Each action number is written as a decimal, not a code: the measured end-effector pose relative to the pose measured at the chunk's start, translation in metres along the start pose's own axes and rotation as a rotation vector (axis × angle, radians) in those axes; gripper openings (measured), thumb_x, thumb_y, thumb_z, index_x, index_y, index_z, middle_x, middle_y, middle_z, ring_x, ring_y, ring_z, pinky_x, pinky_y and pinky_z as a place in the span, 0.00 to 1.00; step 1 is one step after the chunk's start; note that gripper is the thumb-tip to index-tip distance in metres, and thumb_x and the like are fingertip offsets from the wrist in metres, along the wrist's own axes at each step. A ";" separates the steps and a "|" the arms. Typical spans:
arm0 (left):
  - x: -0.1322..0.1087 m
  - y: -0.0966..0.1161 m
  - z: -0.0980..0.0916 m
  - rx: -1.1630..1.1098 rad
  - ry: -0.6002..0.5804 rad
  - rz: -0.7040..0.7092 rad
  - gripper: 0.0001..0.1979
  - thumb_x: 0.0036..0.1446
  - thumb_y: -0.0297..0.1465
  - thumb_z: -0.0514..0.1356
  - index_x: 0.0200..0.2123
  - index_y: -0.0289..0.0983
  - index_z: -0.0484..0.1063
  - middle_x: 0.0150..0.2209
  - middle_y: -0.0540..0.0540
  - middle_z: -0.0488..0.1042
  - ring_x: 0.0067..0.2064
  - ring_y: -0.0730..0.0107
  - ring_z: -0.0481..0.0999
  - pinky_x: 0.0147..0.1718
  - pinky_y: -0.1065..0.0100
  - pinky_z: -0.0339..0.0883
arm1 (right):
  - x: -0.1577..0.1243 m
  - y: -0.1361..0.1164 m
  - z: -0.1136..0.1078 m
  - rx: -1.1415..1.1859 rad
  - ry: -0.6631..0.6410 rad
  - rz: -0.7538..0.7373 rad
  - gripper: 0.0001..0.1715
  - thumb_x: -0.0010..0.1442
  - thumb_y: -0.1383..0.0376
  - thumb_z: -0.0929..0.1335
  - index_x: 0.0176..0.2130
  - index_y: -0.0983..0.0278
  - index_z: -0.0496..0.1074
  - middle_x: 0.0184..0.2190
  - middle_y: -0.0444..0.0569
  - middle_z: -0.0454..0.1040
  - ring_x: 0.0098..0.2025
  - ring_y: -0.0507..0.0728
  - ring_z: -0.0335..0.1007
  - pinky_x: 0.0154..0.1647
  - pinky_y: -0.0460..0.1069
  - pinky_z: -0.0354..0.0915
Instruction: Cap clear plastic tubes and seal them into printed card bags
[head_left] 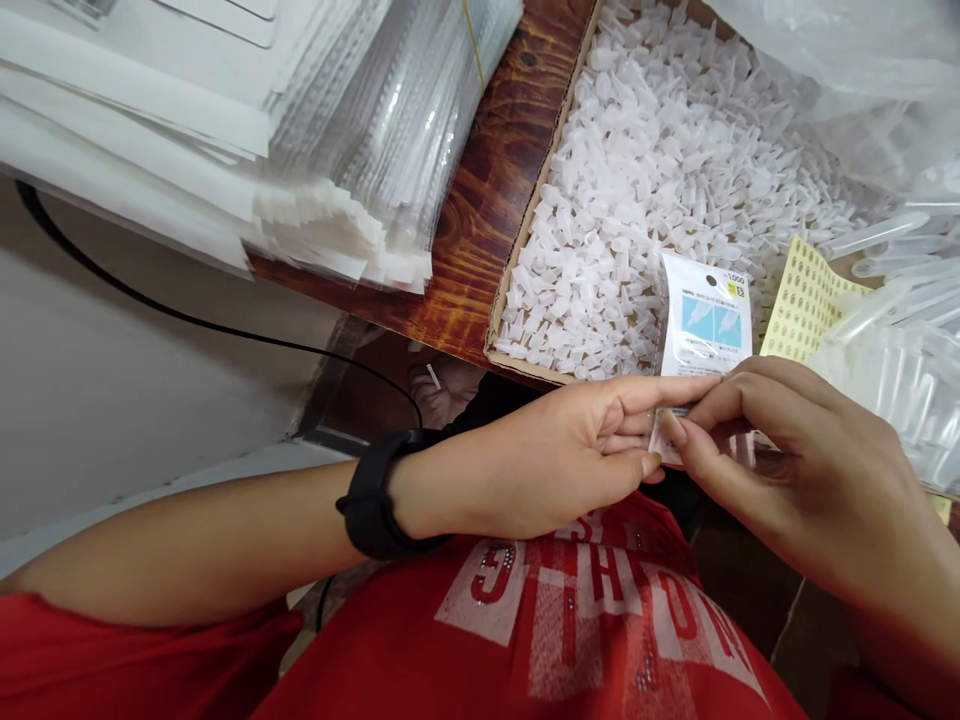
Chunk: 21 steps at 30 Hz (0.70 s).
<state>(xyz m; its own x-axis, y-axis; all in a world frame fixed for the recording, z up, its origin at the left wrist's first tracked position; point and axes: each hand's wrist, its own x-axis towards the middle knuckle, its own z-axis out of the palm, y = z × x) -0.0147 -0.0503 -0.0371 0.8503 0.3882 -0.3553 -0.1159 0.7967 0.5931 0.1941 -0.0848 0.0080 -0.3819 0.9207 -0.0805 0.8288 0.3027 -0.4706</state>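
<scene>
A small white printed packet (pixel 705 320) with two blue pictures and a "1,000" mark stands tilted in front of me, its lower end between my hands. My left hand (pixel 555 455), with a black band on the wrist, is closed around the lower part of the packet, thumb in front and fingers behind. My right hand (pixel 802 450) pinches at the packet's lower right edge, thumb and fingers bent close to the left fingertips. The fingers partly hide the packet's lower end, and I cannot make out whether anything else is pinched there.
Behind the packet, a shallow cardboard box (pixel 517 245) holds many small white plastic nozzle-like pieces (pixel 637 180). Right of it lie a yellow sticker sheet (pixel 806 300), clear plastic tubes (pixel 900 370) and plastic bagging (pixel 862 90). Banded clear sleeves (pixel 405 120) are stacked left on the wooden table (pixel 480 200).
</scene>
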 end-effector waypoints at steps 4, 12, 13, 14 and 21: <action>0.000 -0.002 -0.001 -0.008 -0.016 0.017 0.31 0.72 0.17 0.55 0.74 0.39 0.62 0.62 0.42 0.81 0.67 0.67 0.76 0.64 0.73 0.68 | -0.001 0.000 0.000 0.002 -0.006 0.003 0.11 0.72 0.62 0.70 0.35 0.61 0.72 0.32 0.45 0.72 0.34 0.52 0.68 0.36 0.49 0.61; 0.003 -0.004 0.001 -0.019 0.000 0.059 0.31 0.70 0.16 0.55 0.72 0.39 0.67 0.61 0.43 0.82 0.66 0.68 0.78 0.63 0.72 0.69 | -0.001 0.000 0.001 -0.017 0.007 -0.001 0.11 0.71 0.62 0.69 0.34 0.61 0.72 0.32 0.46 0.71 0.34 0.54 0.69 0.35 0.50 0.61; 0.004 -0.003 0.002 -0.027 0.009 0.057 0.30 0.71 0.16 0.55 0.71 0.40 0.68 0.60 0.43 0.82 0.65 0.68 0.78 0.63 0.71 0.69 | 0.000 0.000 0.002 -0.021 0.010 0.002 0.11 0.71 0.62 0.69 0.34 0.61 0.72 0.32 0.46 0.72 0.34 0.54 0.69 0.35 0.50 0.61; 0.004 -0.003 0.003 -0.032 0.022 0.052 0.28 0.72 0.17 0.55 0.71 0.40 0.69 0.60 0.43 0.83 0.64 0.67 0.79 0.62 0.70 0.70 | 0.000 0.001 0.003 -0.027 0.013 0.005 0.11 0.72 0.62 0.69 0.35 0.61 0.72 0.32 0.46 0.72 0.34 0.54 0.70 0.35 0.50 0.61; -0.006 0.008 0.007 0.047 0.154 0.015 0.27 0.74 0.21 0.56 0.72 0.40 0.67 0.54 0.45 0.86 0.55 0.70 0.84 0.57 0.69 0.74 | -0.020 -0.004 -0.013 -0.088 0.109 -0.011 0.13 0.72 0.59 0.70 0.53 0.60 0.76 0.45 0.51 0.77 0.44 0.59 0.74 0.46 0.54 0.67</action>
<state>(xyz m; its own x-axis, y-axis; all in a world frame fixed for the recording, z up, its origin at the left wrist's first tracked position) -0.0169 -0.0500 -0.0254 0.7592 0.4696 -0.4507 -0.1007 0.7689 0.6314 0.2038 -0.1013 0.0229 -0.3481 0.9372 0.0225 0.8595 0.3287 -0.3914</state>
